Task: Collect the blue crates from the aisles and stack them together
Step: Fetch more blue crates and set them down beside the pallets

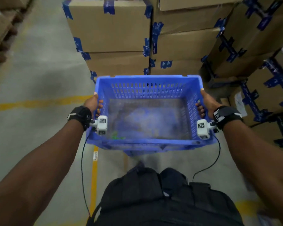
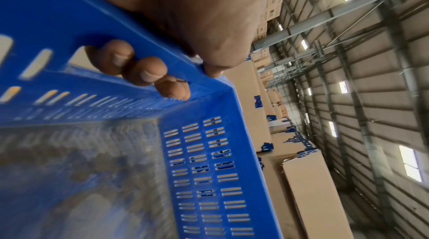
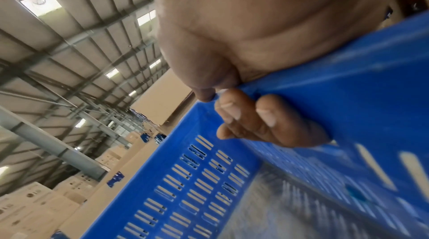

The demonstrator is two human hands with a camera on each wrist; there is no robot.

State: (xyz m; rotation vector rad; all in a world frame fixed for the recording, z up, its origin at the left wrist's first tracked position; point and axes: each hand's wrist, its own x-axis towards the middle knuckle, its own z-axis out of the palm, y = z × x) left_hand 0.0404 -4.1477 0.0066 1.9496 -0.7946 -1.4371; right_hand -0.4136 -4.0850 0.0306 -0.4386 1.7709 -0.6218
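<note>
I carry one blue slotted plastic crate point(image 1: 147, 90) at waist height in front of me, its dusty floor bare apart from a few green scraps. My left hand point(image 1: 95, 103) grips the left handle hole, fingers point(image 2: 144, 70) curled through it and thumb on the rim. My right hand point(image 1: 204, 103) grips the right handle the same way, fingers point(image 3: 255, 120) hooked inside the wall. The crate point(image 2: 204, 169) fills the lower part of the left wrist view, and the crate point(image 3: 185, 188) likewise fills the lower right wrist view. No other blue crate shows.
Stacks of taped cardboard boxes point(image 1: 111, 30) stand straight ahead and more boxes point(image 1: 252, 46) line the right. Grey concrete floor with yellow lines point(image 1: 39, 103) stretches to the left. Another box stack point(image 1: 0, 30) sits at the far left edge.
</note>
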